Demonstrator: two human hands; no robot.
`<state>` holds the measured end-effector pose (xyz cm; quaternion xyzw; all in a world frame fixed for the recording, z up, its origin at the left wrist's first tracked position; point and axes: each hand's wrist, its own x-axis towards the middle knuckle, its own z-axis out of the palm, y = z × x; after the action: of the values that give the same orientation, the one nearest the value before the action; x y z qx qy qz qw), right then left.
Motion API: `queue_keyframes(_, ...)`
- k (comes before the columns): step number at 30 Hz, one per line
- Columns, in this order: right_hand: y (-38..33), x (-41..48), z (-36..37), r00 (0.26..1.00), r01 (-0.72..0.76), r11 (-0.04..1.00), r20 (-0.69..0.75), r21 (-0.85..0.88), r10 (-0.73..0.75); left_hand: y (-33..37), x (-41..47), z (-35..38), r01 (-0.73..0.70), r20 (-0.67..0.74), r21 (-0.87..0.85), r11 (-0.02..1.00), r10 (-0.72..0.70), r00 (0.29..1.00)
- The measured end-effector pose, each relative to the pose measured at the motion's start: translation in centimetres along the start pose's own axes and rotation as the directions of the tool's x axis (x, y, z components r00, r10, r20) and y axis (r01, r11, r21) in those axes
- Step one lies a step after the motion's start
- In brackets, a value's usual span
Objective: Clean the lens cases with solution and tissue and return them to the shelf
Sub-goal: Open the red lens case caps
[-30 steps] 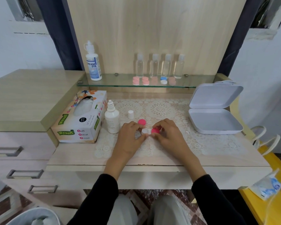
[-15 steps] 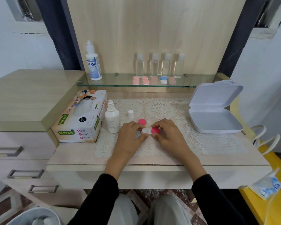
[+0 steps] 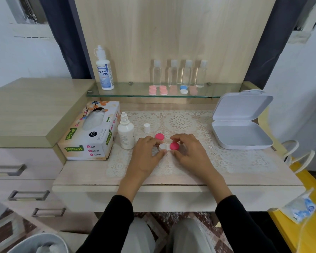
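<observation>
2 hands work on 1 lens case [image 3: 164, 147] lying on the lace mat [image 3: 181, 123] at the middle of the desk. The left hand [image 3: 146, 152] pinches the bare white well between thumb and forefinger. The right hand [image 3: 190, 152] has its fingertips curled round the pink cap [image 3: 174, 146] on the other well, as if to turn it. A loose cap [image 3: 159, 136], also pink, lies just beside the case at 12 o'clock.

I'd worry about the solution bottle [image 3: 125, 136] at 9 o'clock of the left hand. It stands open, its white cap [image 3: 146, 128] set apart at its 2 o'clock, and a nudge from the wrist could tip it and spill. The case is small and thinly pinched, so a stiff cap could twist it free and flick the loose cap away.

Readable print: the tissue box [image 3: 91, 132] at 9 o'clock says "Mysoft" and "Soft Facial Tissue". The tall bottle [image 3: 104, 72] on the glass shelf [image 3: 135, 92] at 11 o'clock says "DREAM EYE". The small bottle's label is too fine to read.
</observation>
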<state>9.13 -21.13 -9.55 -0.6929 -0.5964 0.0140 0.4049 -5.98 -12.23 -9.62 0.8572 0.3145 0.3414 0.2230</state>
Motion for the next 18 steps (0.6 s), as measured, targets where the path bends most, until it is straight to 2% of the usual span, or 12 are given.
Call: queue_keyframes(18,0.12,0.03,-0.04,0.999,-0.015,0.999,-0.030,-0.029,0.014,-0.04,-0.04,0.06,0.008,0.003,-0.007,1.000,-0.008,1.000)
